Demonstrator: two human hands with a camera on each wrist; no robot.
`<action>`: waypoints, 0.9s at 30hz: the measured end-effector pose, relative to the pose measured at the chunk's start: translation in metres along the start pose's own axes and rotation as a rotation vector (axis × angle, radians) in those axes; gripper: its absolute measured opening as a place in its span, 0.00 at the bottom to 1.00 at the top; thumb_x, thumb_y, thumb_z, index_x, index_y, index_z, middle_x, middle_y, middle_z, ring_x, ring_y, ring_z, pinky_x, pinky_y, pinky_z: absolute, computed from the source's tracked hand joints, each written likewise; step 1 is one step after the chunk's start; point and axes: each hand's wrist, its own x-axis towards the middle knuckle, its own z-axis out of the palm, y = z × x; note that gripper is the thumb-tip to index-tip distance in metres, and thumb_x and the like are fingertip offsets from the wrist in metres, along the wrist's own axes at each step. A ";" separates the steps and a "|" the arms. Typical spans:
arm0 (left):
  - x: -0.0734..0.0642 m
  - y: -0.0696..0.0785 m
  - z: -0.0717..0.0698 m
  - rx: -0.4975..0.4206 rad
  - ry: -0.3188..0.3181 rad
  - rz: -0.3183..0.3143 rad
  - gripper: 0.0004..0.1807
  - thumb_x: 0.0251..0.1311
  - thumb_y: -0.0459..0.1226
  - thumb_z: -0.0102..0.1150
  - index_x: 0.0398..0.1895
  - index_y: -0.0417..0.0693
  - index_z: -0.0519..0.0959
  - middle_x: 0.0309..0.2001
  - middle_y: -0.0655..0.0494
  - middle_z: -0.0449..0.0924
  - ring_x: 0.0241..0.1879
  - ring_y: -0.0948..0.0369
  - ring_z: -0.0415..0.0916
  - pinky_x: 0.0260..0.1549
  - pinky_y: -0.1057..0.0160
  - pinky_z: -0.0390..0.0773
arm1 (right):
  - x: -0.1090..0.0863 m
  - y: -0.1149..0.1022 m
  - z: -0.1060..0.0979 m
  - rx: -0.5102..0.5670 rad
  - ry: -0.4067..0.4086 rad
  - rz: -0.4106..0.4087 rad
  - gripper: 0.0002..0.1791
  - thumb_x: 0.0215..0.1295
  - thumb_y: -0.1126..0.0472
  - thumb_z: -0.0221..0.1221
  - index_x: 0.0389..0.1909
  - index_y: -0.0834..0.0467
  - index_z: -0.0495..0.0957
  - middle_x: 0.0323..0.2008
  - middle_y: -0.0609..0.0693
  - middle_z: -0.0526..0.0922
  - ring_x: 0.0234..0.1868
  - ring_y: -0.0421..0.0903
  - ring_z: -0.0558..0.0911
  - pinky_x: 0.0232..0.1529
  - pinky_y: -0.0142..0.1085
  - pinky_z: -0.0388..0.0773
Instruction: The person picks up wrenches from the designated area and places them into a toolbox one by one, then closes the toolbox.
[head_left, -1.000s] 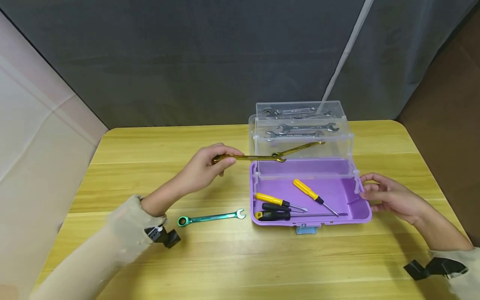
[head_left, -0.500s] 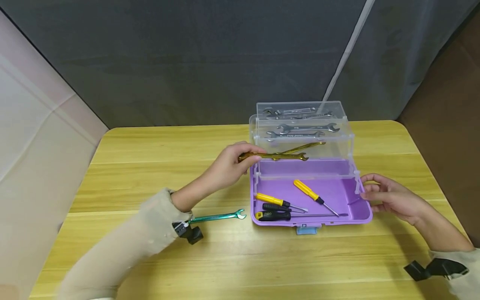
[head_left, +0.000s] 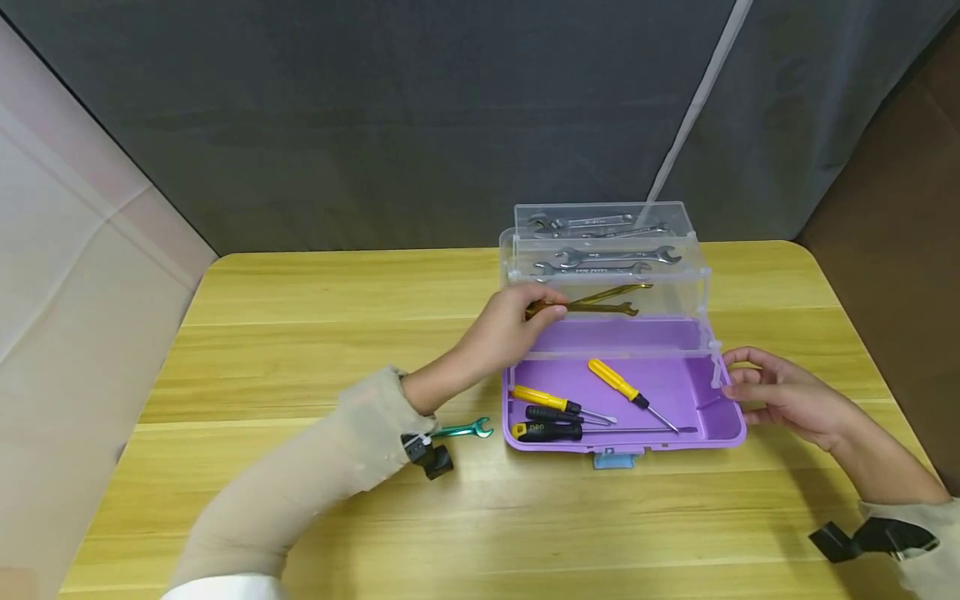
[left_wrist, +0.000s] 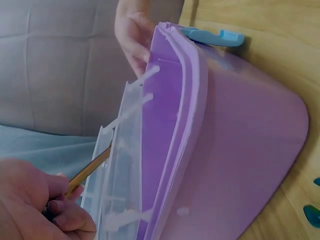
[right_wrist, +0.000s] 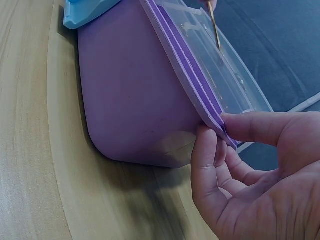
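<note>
My left hand [head_left: 510, 329] pinches a gold combination wrench [head_left: 611, 308] by one end over the lower clear tray of the purple toolbox [head_left: 738, 432]. Its open-ended jaw points right. Behind it in that tray lies a second gold wrench [head_left: 622, 291], which it partly overlaps in the head view. In the left wrist view the held wrench [left_wrist: 90, 167] slants toward the clear trays. At the box's right side, my right hand [head_left: 787, 400] grips the rim between thumb and fingers, seen closely in the right wrist view on the toolbox wall [right_wrist: 135, 85].
Several silver wrenches [head_left: 615, 257] lie in the raised clear trays. Inside the purple base are yellow-handled screwdrivers [head_left: 611, 379] and black-handled ones [head_left: 547, 431]. A green wrench [head_left: 468, 429] rests on the wooden table [head_left: 600, 533], partly under my left sleeve. A blue latch [head_left: 613, 460] sticks out in front.
My left hand has moved right with the gold wrench, from left of the toolbox to over the lower tray. The left sleeve now covers much of the green wrench. The right hand stays put.
</note>
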 end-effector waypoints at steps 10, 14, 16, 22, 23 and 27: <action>0.009 0.005 0.015 0.032 -0.014 -0.009 0.12 0.72 0.36 0.60 0.52 0.39 0.85 0.49 0.49 0.85 0.44 0.59 0.78 0.46 0.65 0.78 | 0.000 0.000 0.000 -0.009 0.004 0.001 0.17 0.75 0.74 0.48 0.55 0.51 0.70 0.41 0.48 0.85 0.41 0.45 0.85 0.40 0.41 0.84; 0.010 0.004 0.014 0.022 -0.035 -0.019 0.17 0.68 0.36 0.65 0.57 0.39 0.82 0.50 0.48 0.84 0.44 0.59 0.79 0.44 0.66 0.79 | 0.000 0.000 0.000 -0.015 0.006 -0.001 0.17 0.75 0.74 0.48 0.55 0.51 0.70 0.41 0.48 0.85 0.41 0.45 0.85 0.40 0.40 0.84; 0.009 0.003 0.012 -0.012 -0.053 -0.026 0.20 0.66 0.35 0.67 0.59 0.38 0.80 0.49 0.47 0.85 0.39 0.59 0.79 0.39 0.68 0.78 | 0.000 0.000 0.000 -0.019 0.008 -0.001 0.17 0.75 0.74 0.48 0.55 0.51 0.70 0.41 0.48 0.85 0.41 0.45 0.85 0.40 0.40 0.84; 0.008 -0.001 0.005 -0.169 -0.108 -0.059 0.22 0.66 0.29 0.65 0.62 0.34 0.77 0.43 0.46 0.84 0.24 0.64 0.67 0.24 0.70 0.68 | 0.000 0.000 -0.001 -0.044 0.019 0.002 0.17 0.75 0.74 0.49 0.55 0.51 0.70 0.41 0.48 0.85 0.40 0.45 0.85 0.39 0.40 0.83; 0.008 -0.002 0.004 -0.180 -0.112 -0.062 0.20 0.66 0.29 0.64 0.61 0.34 0.77 0.43 0.46 0.84 0.23 0.64 0.66 0.23 0.70 0.67 | 0.000 0.000 -0.001 -0.048 0.022 0.003 0.17 0.75 0.74 0.49 0.55 0.51 0.70 0.41 0.48 0.85 0.40 0.45 0.85 0.39 0.40 0.83; 0.010 -0.001 0.006 -0.122 -0.110 -0.059 0.16 0.67 0.29 0.63 0.57 0.35 0.80 0.46 0.47 0.84 0.29 0.63 0.71 0.28 0.71 0.72 | 0.000 0.001 0.000 -0.059 0.030 0.006 0.17 0.75 0.74 0.49 0.55 0.51 0.70 0.41 0.48 0.85 0.40 0.45 0.85 0.39 0.40 0.83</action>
